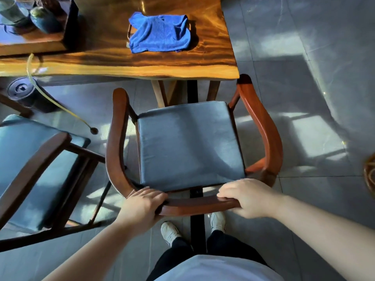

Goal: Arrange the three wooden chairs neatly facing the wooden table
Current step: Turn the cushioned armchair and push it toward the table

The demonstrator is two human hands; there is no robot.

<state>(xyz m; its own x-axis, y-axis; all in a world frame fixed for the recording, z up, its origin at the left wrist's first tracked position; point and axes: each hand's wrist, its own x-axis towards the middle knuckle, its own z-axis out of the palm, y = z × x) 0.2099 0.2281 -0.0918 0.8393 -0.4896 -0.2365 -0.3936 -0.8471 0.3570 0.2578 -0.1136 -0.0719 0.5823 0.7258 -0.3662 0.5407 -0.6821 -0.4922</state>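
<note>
While both hands, left hand and right hand, squeeze its back rail, this chair faces the table; another chair beside the grip sits crooked.

Blue cloth crumpled, dark pots on tray, far left.

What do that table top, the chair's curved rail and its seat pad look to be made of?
Table top: glossy varnished wood with streaky grain and a wavy edge. Curved rail: smooth reddish-brown polished wood. Seat pad: matte grey-blue fabric, probably padded, its edges soft.
</note>
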